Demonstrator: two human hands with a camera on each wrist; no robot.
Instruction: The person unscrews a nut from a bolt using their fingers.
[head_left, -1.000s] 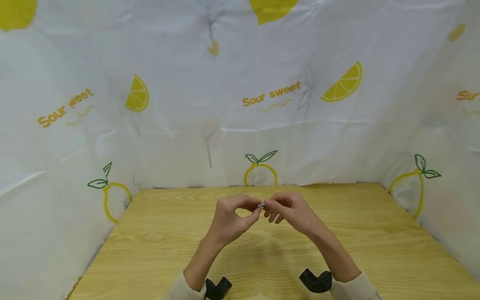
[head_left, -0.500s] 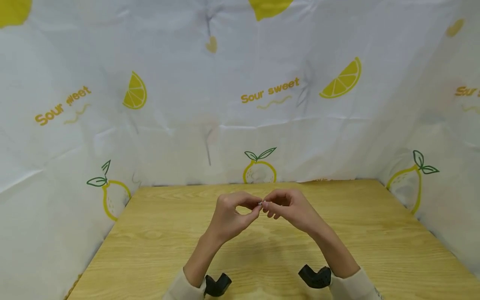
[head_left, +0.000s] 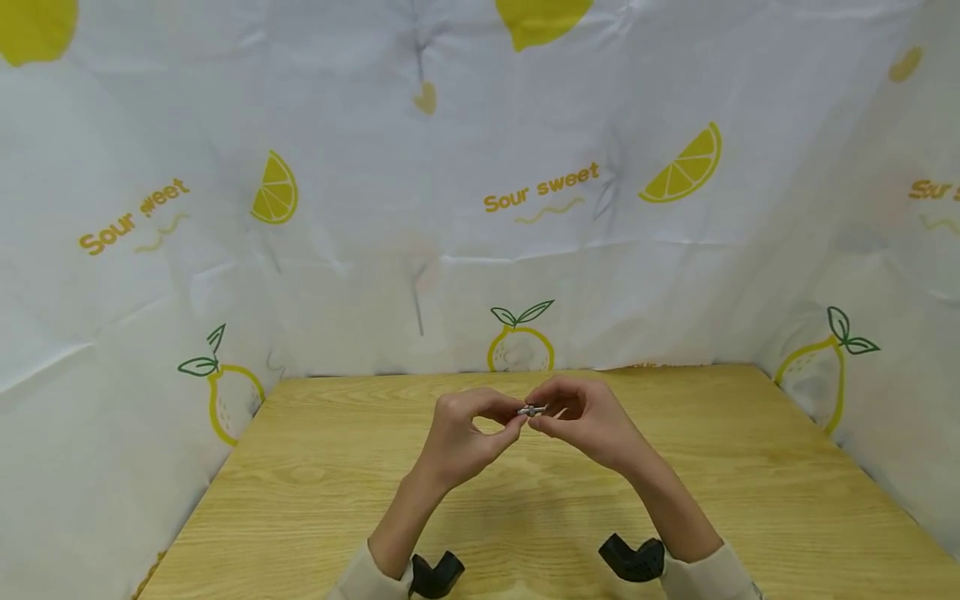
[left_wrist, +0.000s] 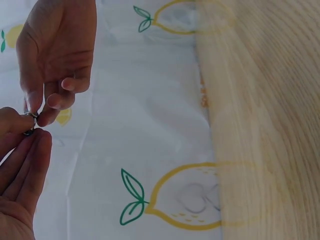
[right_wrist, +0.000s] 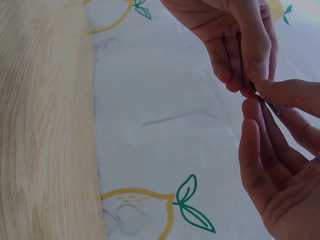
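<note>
A small silvery metal bolt [head_left: 532, 410] with a nut-like collar at its middle is held level above the table in the head view. My left hand [head_left: 468, 437] pinches its left end between thumb and fingertips. Coming from the other side, my right hand [head_left: 592, 425] curls thumb and index finger around the collar and right part, the thumb just below and the finger just above. In the right wrist view the bolt [right_wrist: 272, 106] slants between the right thumb and fingers. Fingers hide most of the bolt [left_wrist: 32, 119] in the left wrist view.
The wooden table [head_left: 300, 500] spreads below both hands. White cloth [head_left: 360, 308] printed with lemons surrounds its back and sides. Black curved pieces, one [head_left: 437, 575] at the left wrist and one [head_left: 633, 560] at the right, sit by the sleeve cuffs.
The right thumb and index finger have parted a little, uncovering more of the bolt between them. My left hand keeps its pinch almost in place.
</note>
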